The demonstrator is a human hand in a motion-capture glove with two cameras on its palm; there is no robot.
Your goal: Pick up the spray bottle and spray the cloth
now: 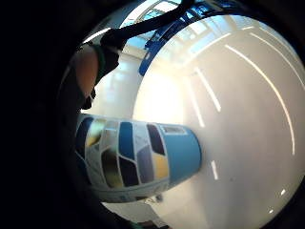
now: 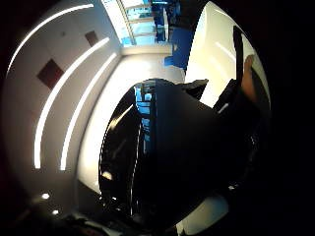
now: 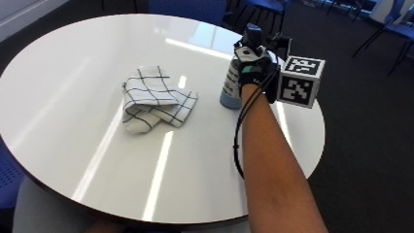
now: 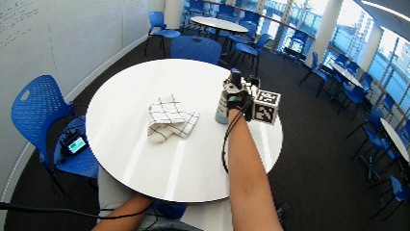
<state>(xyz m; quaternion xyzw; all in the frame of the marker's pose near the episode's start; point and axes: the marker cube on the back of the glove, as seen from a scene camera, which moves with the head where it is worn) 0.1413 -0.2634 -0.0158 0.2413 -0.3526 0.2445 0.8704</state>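
Note:
A blue spray bottle [image 3: 229, 86] with a patterned label and a black spray head [image 3: 252, 34] stands upright on the round white table [image 3: 77, 87]. My gloved right hand [image 3: 256, 73] is wrapped around the bottle's upper part from its right side. The label [image 1: 128, 157] fills the little finger side palm view, and the black head [image 2: 167, 157] fills the thumb side palm view. A white cloth [image 3: 155, 99] with a dark grid pattern lies crumpled on the table, a short way left of the bottle.
Blue chairs [image 4: 44, 120] stand around the table, and more tables and chairs [image 4: 218, 24] are behind it. A bare hand [image 4: 125, 211] shows below the table's near edge.

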